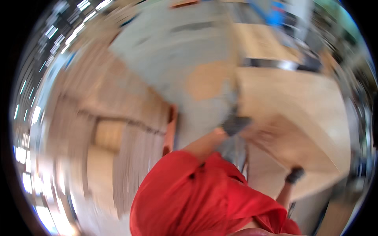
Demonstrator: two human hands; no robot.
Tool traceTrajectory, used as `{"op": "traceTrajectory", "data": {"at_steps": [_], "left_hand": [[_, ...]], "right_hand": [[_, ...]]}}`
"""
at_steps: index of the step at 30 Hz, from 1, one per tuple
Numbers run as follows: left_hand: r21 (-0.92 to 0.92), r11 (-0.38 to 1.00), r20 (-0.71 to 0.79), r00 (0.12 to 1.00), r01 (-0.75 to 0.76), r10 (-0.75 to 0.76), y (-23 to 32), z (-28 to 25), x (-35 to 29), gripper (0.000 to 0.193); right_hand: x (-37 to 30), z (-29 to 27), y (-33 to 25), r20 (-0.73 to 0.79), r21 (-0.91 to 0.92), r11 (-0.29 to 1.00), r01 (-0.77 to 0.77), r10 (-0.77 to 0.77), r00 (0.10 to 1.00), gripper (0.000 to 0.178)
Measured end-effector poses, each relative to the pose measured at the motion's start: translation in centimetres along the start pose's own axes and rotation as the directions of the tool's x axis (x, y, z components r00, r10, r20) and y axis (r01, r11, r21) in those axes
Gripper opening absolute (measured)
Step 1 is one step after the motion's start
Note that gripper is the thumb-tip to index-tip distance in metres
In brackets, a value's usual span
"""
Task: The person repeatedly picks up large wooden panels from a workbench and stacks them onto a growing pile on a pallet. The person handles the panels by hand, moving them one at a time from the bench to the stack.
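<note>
Dark work gloves cover both my hands, and motion blurs the picture strongly. My left hand [236, 124] reaches forward to the left corner of a thin brown sheet [285, 137]. My right hand [295, 175] is at the sheet's near edge, farther right and closer to my body. Beneath the sheet lies a wide pale wooden board or stack [311, 94], to my right. The fingers of both hands are smeared, so whether they grip the sheet cannot be made out. Red cloth [197, 192] covers my upper arms and body.
Tall stacks of brown sheets [134, 165] stand to my left, with an orange-red bar [171, 129] along their side. Grey floor [169, 51] with a tan patch [206, 80] runs between. Another pale wooden stack [264, 41] and a blue object [275, 13] are farther off.
</note>
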State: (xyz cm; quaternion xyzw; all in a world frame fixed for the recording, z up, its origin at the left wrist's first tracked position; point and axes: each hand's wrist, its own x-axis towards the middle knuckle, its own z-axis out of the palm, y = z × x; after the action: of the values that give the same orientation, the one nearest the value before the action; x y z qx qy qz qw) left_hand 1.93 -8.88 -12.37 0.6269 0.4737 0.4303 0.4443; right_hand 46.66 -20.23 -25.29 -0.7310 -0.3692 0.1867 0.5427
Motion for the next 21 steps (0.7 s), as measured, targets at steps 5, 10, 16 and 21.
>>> {"op": "traceTrajectory", "data": {"at_steps": [5, 10, 16, 21], "left_hand": [[-0.156, 0.969, -0.367, 0.899, 0.192, -0.238, 6.2, -1.3, -2.9, 0.039], [-0.408, 0.880, -0.597, 0.658, 0.244, -0.459, 8.9, -8.0, -11.0, 0.043], [-0.314, 0.923, -0.875, 0.309, 0.222, -0.372, 8.6, -16.5, -26.3, 0.052], [-0.530, 0.834, -0.843, 0.010, 0.152, -0.537, 9.6, -24.0, -41.8, 0.062]], "right_hand": [[3.1, 1.7, -7.7, 0.297, -0.647, 0.568, 0.509, -0.427, 0.854, 0.033], [-1.2, 11.0, -20.5, 0.441, -0.084, 0.983, 0.162, -0.109, 0.891, 0.048], [-12.9, 22.8, -32.2, 0.877, 0.181, 0.982, 0.053, -0.185, 0.443, 0.043], [-28.9, 31.4, -38.4, 0.937, 0.344, 0.910, 0.233, -0.350, -0.015, 0.038]]}}
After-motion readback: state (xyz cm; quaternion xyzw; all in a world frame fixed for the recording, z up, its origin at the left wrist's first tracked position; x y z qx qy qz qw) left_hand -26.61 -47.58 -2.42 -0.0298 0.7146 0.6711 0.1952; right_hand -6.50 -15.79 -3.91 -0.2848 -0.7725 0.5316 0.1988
